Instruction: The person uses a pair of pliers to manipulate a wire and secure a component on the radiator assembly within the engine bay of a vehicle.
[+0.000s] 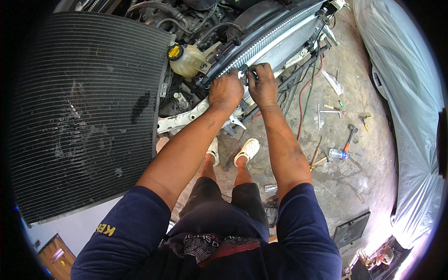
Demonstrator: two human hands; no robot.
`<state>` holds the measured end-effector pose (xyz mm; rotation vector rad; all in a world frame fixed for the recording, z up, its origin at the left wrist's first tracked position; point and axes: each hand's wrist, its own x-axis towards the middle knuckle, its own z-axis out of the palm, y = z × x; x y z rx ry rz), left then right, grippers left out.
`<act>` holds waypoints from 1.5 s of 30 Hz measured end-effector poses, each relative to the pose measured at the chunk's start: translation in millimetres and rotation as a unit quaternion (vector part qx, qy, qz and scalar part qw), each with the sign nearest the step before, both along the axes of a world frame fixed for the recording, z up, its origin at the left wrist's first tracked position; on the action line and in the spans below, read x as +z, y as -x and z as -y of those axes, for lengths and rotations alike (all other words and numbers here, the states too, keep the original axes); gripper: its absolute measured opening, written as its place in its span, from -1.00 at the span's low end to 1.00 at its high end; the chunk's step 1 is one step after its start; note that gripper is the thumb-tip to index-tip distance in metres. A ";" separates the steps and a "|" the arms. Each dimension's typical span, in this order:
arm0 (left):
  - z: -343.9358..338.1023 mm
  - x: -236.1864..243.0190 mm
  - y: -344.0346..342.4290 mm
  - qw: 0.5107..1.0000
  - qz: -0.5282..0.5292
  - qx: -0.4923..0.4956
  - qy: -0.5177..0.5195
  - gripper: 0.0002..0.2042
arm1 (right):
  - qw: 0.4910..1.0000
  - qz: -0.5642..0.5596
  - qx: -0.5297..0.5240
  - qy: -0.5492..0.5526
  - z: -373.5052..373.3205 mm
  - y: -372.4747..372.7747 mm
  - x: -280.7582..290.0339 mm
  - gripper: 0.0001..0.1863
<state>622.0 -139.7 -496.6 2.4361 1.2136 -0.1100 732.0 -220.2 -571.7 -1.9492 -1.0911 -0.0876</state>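
My left hand (227, 92) is closed, its fingertips pressed at the near end of a car's radiator (252, 50). What they grip there is hidden behind the knuckles. Just to the right, my right hand (263, 87) pinches a small black part (252, 76) with thumb and curled fingers. A small white piece (241, 73) shows in the gap between both hands. In front of the radiator runs a silvery condenser (284, 49) with a pale edge. Left of my hands sits a cloudy coolant reservoir (186, 63) with a black and yellow cap (175, 52).
A large worn black finned condenser (88, 116) fills the left side. Red and green hoses (305, 93) trail over the floor. A hammer (350, 137), a water bottle (339, 153) and an L-shaped wrench (326, 111) lie right. Plastic sheeting (410, 93) covers a vehicle beyond.
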 end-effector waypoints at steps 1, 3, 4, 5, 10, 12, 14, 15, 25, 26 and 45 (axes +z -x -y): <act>-0.3 -1.3 0.3 1.000 0.003 -0.001 -0.003 -0.72 | 1.000 -0.002 -0.005 0.001 0.4 0.5 -1.2 -0.79; -0.2 -4.0 0.4 1.000 0.006 -0.002 -0.007 -0.73 | 1.000 -0.005 -0.016 0.002 2.2 1.7 -3.6 -0.79; 0.3 -3.7 1.5 1.000 0.005 0.000 -0.008 -0.73 | 1.000 -0.023 -0.010 0.002 2.4 3.8 0.2 -0.79; 0.5 -3.4 2.4 1.000 0.004 0.003 -0.009 -0.73 | 0.999 -0.040 -0.004 0.003 2.7 5.8 4.4 -0.80; 0.4 -3.4 1.6 1.000 0.012 -0.002 -0.005 -0.72 | 0.999 -0.038 -0.005 -0.005 -0.6 7.0 -1.0 -0.79; 1.3 -3.2 1.0 1.000 0.009 -0.006 -0.005 -0.72 | 0.999 -0.028 -0.019 -0.003 -0.4 6.5 -5.0 -0.79; 0.2 -2.5 2.0 1.000 0.006 -0.012 -0.007 -0.71 | 1.000 -0.022 -0.015 -0.010 -0.1 5.1 -4.7 -0.80; -0.1 -2.3 1.5 1.000 0.008 -0.005 -0.004 -0.71 | 1.000 -0.019 -0.013 -0.013 0.3 4.5 -4.5 -0.80; -0.7 -5.6 0.6 1.000 0.006 0.007 -0.001 -0.69 | 0.999 -0.038 -0.014 -0.016 -2.2 5.9 -4.4 -0.82; -0.4 -4.6 0.6 1.000 0.006 0.008 -0.001 -0.69 | 0.999 -0.047 -0.013 -0.019 -2.3 6.4 -3.6 -0.83; 2.5 13.4 -1.9 0.999 -0.023 -0.015 0.029 -0.49 | 0.999 -0.022 -0.016 -0.020 -1.3 7.5 -5.8 -0.83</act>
